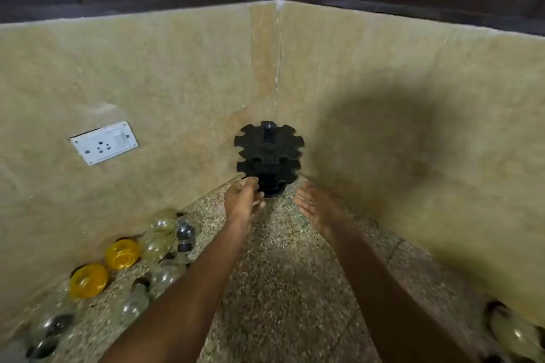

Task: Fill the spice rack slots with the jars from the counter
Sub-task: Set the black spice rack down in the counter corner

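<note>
matt blk plastic rack (269, 156), speckled stone counter (283, 274)

Person seen from own head | two bare forearms, uncovered from lower frame edge to wrists | bare left hand (242, 200) | bare right hand (317, 207) | no sleeves, gloves, rings, watch visible | edges slightly motion-blurred

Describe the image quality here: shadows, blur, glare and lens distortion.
Head view: a large soft shadow darkens the wall right of the spice rack. The left hand, right hand and jars are motion-blurred. Small glare spots glint on the clear jars. The wide-angle lens bows the wall's top edge. The upper band is very dark.
</note>
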